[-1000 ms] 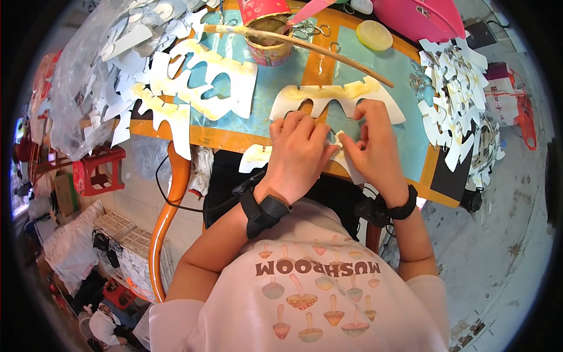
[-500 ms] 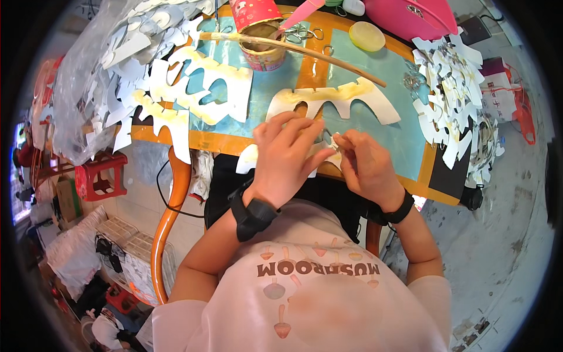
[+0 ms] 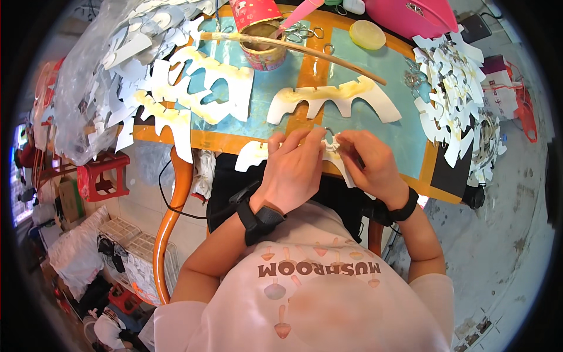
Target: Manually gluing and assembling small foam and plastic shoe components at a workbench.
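Observation:
At the table's near edge, my left hand (image 3: 291,170) is closed on a white arched cut-out piece (image 3: 251,155) with yellowish smears. My right hand (image 3: 375,165) pinches the same piece at its right part, thumb and fingers together. A small grey metal ring (image 3: 328,132) shows between my fingertips at the piece's upper edge; my fingers hide part of it. Just beyond my hands lies another white arched piece (image 3: 375,105) with a yellowish coating on its upper edge.
More coated pieces (image 3: 234,88) lie left, beside a heap of white cut-outs (image 3: 126,67). A red can of brownish paste (image 3: 264,57) carries a long stick (image 3: 328,58). Metal rings (image 3: 302,32) lie behind it. Finished-looking white pieces (image 3: 451,88) are piled right, near a pink bin (image 3: 410,17).
My left hand has moved slightly down and its fingers have drawn in closer. More of the white piece shows between and beside my hands. My right hand has shifted slightly.

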`<act>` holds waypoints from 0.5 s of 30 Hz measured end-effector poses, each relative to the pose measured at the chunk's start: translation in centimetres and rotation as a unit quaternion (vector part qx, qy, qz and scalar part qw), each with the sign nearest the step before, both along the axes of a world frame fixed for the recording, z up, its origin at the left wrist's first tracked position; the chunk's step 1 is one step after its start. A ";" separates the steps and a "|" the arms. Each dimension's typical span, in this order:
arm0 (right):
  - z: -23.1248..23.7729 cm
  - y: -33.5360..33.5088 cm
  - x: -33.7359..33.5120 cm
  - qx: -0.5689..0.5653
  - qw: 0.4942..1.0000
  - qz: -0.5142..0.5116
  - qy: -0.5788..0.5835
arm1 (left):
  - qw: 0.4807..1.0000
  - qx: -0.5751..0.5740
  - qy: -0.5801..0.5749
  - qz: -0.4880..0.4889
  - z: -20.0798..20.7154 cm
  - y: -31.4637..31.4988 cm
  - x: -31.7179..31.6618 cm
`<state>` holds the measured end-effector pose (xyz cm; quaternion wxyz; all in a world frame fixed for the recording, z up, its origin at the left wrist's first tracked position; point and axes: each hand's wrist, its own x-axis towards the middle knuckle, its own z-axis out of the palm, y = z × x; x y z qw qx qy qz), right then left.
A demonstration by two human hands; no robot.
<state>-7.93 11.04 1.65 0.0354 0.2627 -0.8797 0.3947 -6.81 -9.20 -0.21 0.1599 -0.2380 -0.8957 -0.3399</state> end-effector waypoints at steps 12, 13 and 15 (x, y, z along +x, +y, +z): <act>-0.5 -0.1 1.7 -0.070 0.994 -0.069 -0.040 | 0.998 -0.020 -0.006 -0.056 -0.1 -0.8 -0.7; -0.7 0.0 1.6 -0.057 0.997 -0.057 -0.018 | 0.998 -0.026 -0.005 -0.057 -0.1 -0.8 -0.6; -0.6 0.1 1.5 -0.032 0.999 -0.042 0.010 | 0.998 -0.023 0.010 -0.052 -0.3 -0.8 -0.5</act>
